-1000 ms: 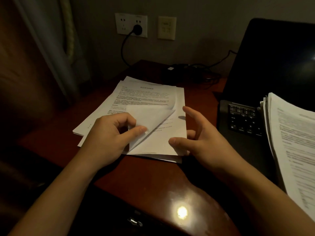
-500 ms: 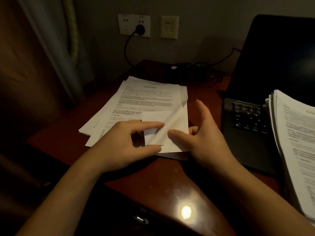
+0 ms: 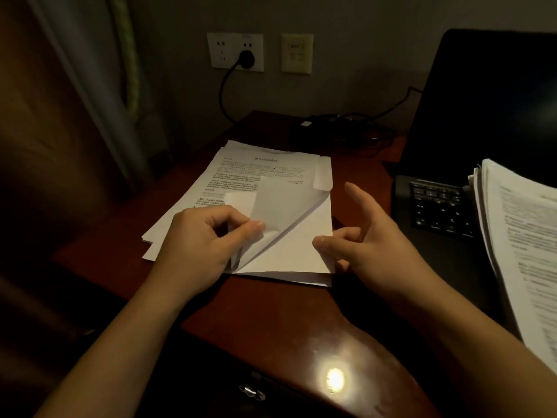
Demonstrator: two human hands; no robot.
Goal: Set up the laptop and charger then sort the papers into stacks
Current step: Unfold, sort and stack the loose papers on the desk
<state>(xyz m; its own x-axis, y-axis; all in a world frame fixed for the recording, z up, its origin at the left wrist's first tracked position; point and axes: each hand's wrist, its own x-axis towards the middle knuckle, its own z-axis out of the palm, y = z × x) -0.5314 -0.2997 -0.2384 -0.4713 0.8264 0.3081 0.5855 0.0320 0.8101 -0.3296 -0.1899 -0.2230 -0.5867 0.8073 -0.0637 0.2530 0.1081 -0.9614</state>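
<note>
The left hand (image 3: 199,245) pinches the folded-back corner of the top sheet (image 3: 289,254) on the paper stack (image 3: 241,173); right hand (image 3: 373,245) fingers spread, thumb touching that sheet.

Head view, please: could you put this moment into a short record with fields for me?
left hand: pinches the lifted corner of the top sheet, folding it back
right hand: fingers spread, thumb at the right edge of the desk stack
second stack: resting on the open laptop
charger plug: in the wall socket
desk: dark red wood
</note>
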